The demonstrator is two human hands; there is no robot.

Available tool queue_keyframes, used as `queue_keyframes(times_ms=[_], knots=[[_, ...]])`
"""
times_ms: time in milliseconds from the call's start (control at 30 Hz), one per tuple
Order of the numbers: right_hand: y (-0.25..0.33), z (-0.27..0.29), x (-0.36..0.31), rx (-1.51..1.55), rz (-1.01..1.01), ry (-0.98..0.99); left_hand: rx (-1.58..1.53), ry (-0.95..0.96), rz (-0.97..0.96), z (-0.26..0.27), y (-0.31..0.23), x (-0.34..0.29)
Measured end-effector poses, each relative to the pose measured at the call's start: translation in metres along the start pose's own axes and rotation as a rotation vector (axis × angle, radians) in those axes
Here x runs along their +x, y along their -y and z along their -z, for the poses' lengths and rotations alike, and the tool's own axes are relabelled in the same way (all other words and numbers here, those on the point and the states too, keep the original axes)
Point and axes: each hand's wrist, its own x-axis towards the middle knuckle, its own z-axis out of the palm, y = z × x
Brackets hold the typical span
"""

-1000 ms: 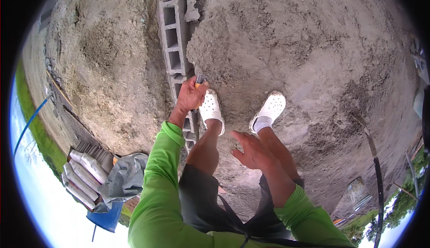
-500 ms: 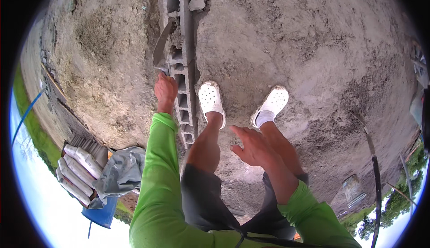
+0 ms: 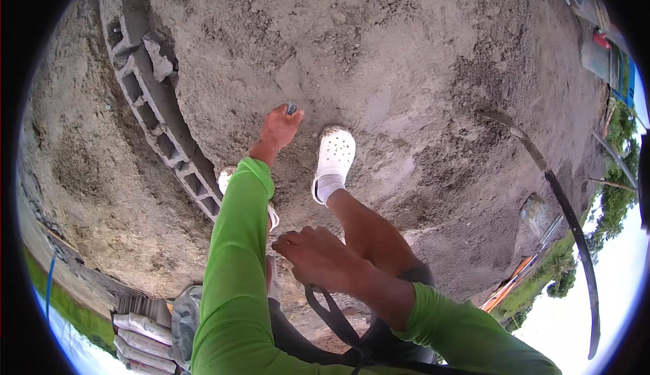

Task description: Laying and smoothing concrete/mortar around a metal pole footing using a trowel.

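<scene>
My left hand (image 3: 279,130) is closed around a trowel, held over the bare soil to the left of my white clog (image 3: 335,151). Only a short dark grey end of the trowel (image 3: 292,109) shows past my fingers; its blade is hidden. Closer to my body, my right hand (image 3: 317,258) hangs in front of my legs, fingers loosely bent and nothing visible in them. A row of grey hollow concrete blocks (image 3: 157,114) runs along the ground to my left, with a broken block piece (image 3: 160,58) beside it. My other clog is partly behind my left sleeve.
A dark curved hose or bar (image 3: 567,216) rises at the right. Stacked pale bags (image 3: 143,338) and a grey tarp (image 3: 185,324) lie at the lower left. A dirty bucket (image 3: 535,214) stands at the right, and a black strap (image 3: 333,317) dangles before me.
My view has turned right, so the block row now lies farther left. My left hand has carried the trowel away from the blocks, over the soil. My right hand's fingers have drawn in.
</scene>
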Motion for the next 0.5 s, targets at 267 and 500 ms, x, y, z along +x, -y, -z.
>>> queue_keyframes(times_ms=[267, 500], knots=[[-0.010, 0.012, -0.010, -0.031, -0.130, 0.021, -0.299, 0.222, 0.010, -0.011, -0.095, 0.019], [-0.019, -0.010, 0.002, -0.088, -0.158, -0.043, -0.372, 0.247, 0.014, 0.032, -0.071, -0.027]])
